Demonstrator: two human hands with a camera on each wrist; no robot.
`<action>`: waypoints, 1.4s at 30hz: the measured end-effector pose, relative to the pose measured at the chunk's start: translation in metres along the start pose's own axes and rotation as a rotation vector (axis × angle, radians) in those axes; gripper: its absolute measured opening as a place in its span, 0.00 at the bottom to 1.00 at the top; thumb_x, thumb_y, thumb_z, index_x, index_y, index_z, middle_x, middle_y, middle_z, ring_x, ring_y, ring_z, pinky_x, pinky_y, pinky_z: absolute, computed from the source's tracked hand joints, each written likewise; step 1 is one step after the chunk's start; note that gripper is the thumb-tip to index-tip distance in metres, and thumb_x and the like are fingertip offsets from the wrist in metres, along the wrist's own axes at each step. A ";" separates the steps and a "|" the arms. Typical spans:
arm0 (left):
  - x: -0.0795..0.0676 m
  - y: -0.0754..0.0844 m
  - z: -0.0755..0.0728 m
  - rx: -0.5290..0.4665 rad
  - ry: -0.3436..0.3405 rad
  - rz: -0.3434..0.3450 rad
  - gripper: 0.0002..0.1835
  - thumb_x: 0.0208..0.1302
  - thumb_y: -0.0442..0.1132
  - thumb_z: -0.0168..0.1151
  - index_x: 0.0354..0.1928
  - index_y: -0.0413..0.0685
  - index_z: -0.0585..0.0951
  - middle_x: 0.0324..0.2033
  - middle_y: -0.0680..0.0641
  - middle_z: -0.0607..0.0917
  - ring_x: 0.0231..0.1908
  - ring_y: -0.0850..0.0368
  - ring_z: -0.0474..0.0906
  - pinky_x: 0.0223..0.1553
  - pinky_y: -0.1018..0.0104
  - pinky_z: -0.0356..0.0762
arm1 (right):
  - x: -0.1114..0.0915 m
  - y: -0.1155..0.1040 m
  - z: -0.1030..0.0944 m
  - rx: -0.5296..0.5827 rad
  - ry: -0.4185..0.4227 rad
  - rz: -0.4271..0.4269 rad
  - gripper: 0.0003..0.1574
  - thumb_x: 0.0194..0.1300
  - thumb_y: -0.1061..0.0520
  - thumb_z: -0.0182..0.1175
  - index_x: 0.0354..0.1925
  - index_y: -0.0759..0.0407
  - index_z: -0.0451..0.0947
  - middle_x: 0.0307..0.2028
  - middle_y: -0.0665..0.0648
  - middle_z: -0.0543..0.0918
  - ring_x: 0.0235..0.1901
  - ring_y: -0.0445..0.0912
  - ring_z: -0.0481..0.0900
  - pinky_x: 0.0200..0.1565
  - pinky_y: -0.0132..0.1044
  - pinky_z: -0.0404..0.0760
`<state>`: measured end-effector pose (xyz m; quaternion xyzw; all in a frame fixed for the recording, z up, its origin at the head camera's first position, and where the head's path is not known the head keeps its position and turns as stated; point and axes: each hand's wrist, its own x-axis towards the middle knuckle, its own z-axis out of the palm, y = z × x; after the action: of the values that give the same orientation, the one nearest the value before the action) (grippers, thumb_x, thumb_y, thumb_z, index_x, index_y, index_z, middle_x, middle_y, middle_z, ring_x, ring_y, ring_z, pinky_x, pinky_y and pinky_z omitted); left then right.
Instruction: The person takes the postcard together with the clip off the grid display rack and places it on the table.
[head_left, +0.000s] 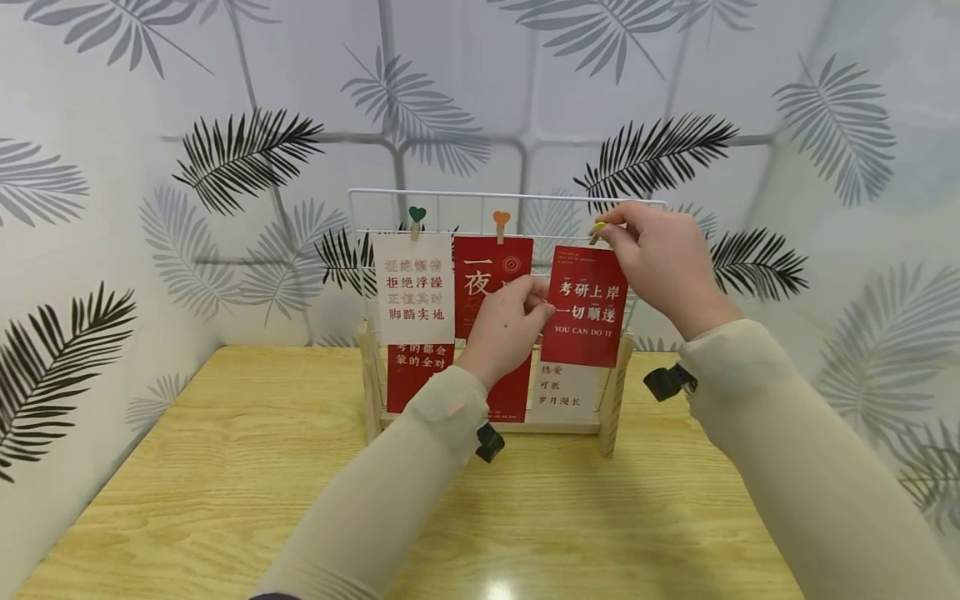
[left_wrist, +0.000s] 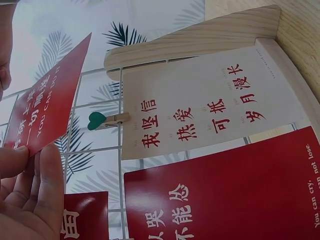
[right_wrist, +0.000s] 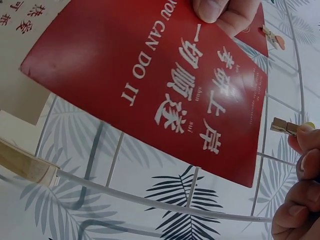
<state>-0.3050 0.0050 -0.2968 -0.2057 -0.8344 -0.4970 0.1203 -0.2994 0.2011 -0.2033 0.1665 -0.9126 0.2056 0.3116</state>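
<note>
My left hand (head_left: 510, 321) pinches the left edge of a red card (head_left: 587, 308) with white lettering, held in front of the right side of a white wire grid rack (head_left: 427, 193). At the card's top right, my right hand (head_left: 663, 254) pinches a small wooden clothespin (right_wrist: 284, 126) with a yellow top. In the right wrist view that clothespin stands apart from the card, near a grid wire. Behind the red card hangs a cream card (left_wrist: 185, 105), held by a clothespin with a green heart (left_wrist: 96, 120).
A white card (head_left: 412, 287) hangs top left under a green-heart clothespin (head_left: 416, 218). Beside it, a red card (head_left: 472, 250) hangs under an orange-heart clothespin (head_left: 501, 223). More red cards hang below. The rack's wooden base (head_left: 611, 417) stands on a wood-grain table (head_left: 247, 467) before a leaf-patterned backdrop.
</note>
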 end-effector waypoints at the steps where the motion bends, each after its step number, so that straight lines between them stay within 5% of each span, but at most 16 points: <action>1: 0.000 -0.001 0.000 -0.006 -0.003 -0.001 0.09 0.74 0.41 0.61 0.53 0.51 0.79 0.35 0.56 0.81 0.36 0.58 0.78 0.39 0.66 0.80 | -0.001 0.000 -0.001 0.011 -0.003 0.012 0.16 0.78 0.48 0.55 0.50 0.54 0.84 0.40 0.58 0.86 0.33 0.51 0.76 0.35 0.45 0.74; 12: -0.005 -0.004 0.000 -0.043 -0.030 -0.011 0.11 0.74 0.39 0.61 0.54 0.49 0.79 0.36 0.54 0.81 0.35 0.49 0.84 0.37 0.68 0.82 | -0.012 0.011 -0.006 0.041 0.007 0.015 0.17 0.78 0.47 0.54 0.52 0.53 0.83 0.29 0.57 0.79 0.27 0.51 0.70 0.30 0.45 0.68; 42: -0.025 -0.015 0.004 -0.089 -0.048 -0.018 0.10 0.73 0.39 0.62 0.52 0.51 0.79 0.36 0.53 0.83 0.35 0.45 0.85 0.38 0.65 0.82 | -0.047 0.033 0.001 0.086 0.026 0.009 0.17 0.75 0.43 0.57 0.47 0.52 0.84 0.20 0.54 0.72 0.18 0.49 0.67 0.21 0.41 0.64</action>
<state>-0.2899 -0.0033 -0.3200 -0.2152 -0.8159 -0.5296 0.0865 -0.2794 0.2374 -0.2429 0.1728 -0.8997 0.2481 0.3149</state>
